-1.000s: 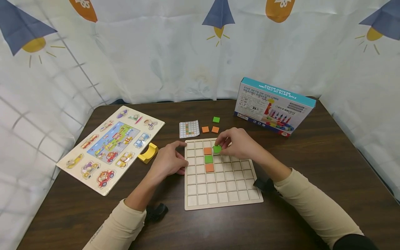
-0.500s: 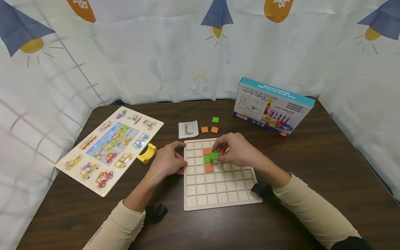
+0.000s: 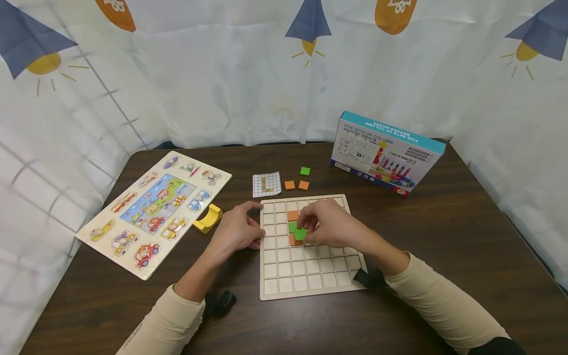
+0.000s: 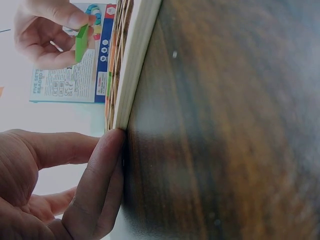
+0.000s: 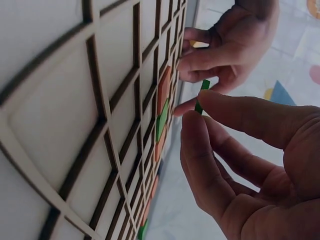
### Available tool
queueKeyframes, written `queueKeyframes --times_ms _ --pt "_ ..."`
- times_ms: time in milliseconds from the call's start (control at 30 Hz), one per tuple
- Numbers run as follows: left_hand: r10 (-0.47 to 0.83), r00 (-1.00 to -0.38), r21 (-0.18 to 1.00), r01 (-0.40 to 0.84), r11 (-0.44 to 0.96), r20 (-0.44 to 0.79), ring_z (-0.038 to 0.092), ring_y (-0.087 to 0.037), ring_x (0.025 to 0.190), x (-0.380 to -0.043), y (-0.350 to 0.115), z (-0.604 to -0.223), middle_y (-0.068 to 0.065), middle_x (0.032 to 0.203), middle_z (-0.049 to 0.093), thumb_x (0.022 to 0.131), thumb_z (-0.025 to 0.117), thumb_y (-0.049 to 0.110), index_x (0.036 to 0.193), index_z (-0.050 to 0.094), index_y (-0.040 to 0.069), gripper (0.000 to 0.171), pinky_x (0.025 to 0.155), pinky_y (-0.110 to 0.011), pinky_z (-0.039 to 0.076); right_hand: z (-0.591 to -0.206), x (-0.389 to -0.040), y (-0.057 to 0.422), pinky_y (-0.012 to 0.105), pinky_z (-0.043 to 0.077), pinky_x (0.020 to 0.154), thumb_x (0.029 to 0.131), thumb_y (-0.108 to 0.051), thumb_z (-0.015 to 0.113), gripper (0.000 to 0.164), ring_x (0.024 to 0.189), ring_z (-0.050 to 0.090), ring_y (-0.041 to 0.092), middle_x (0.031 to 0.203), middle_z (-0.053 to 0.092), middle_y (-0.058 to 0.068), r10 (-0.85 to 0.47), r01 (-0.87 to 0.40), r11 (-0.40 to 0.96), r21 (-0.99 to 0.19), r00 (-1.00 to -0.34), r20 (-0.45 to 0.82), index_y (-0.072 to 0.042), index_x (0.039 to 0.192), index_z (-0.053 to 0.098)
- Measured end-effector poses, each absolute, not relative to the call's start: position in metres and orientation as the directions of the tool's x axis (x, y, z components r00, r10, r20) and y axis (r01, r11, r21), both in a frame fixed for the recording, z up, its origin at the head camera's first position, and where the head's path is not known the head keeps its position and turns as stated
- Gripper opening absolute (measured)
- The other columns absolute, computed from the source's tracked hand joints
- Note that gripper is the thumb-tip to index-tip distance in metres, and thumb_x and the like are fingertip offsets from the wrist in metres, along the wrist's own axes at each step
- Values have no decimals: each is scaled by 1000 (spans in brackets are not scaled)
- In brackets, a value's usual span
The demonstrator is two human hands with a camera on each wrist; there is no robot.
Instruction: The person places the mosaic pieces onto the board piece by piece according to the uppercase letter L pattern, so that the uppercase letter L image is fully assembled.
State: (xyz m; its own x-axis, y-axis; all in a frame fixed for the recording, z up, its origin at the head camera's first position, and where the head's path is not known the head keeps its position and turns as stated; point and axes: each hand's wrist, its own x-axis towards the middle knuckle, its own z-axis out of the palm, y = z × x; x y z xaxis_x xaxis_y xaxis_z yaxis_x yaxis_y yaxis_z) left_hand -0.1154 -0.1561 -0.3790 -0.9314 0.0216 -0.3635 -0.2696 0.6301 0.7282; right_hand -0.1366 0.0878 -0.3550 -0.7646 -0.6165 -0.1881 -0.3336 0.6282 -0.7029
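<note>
In the head view, my right hand [image 3: 330, 224] pinches a green square tile [image 3: 300, 234] between thumb and fingertips, held above a wooden grid board [image 3: 315, 283]. The right wrist view shows this tile [image 5: 201, 97] edge-on, raised off the board. An orange tile [image 3: 293, 215], a green tile [image 3: 292, 227] and another orange tile [image 3: 295, 240] lie in one column of cells; the held tile partly covers the lower two. My left hand [image 3: 237, 228] touches the board's left edge; in the left wrist view its fingertips [image 4: 111, 142] press the board's side [image 4: 135, 65].
Beyond the board lie a pattern card [image 3: 266, 184], two loose orange tiles [image 3: 303, 185] and a green tile [image 3: 305, 171]. A picture puzzle board [image 3: 155, 214] and a yellow curved block [image 3: 208, 218] are at left. A cardboard box [image 3: 386, 153] stands at back right.
My right hand has brought the green tile toward me and slightly left, from beside the top orange tile to over the lower two tiles. My left hand stays at the board's edge.
</note>
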Motion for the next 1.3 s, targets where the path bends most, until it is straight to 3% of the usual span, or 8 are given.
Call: queueKeyframes --times_ms 800,1300 --pt "19 -928 716 -272 643 -371 71 -18 54 -116 -155 -377 -13 90 72 85 77 4 146 54 10 66 54 -31 62 -365 -125 79 22 53 64 75 -5 90 21 70 59 9 78 68 0 -699 -428 613 -664 -686 -203 -11 88 74" --pt "24 -928 719 -271 640 -371 72 -17 55 -115 -156 -377 -12 89 72 85 77 5 147 53 10 66 54 -31 62 -365 -121 74 22 51 65 76 -6 91 21 71 57 10 77 65 -2 -689 -423 649 -632 -678 -254 -10 89 74"
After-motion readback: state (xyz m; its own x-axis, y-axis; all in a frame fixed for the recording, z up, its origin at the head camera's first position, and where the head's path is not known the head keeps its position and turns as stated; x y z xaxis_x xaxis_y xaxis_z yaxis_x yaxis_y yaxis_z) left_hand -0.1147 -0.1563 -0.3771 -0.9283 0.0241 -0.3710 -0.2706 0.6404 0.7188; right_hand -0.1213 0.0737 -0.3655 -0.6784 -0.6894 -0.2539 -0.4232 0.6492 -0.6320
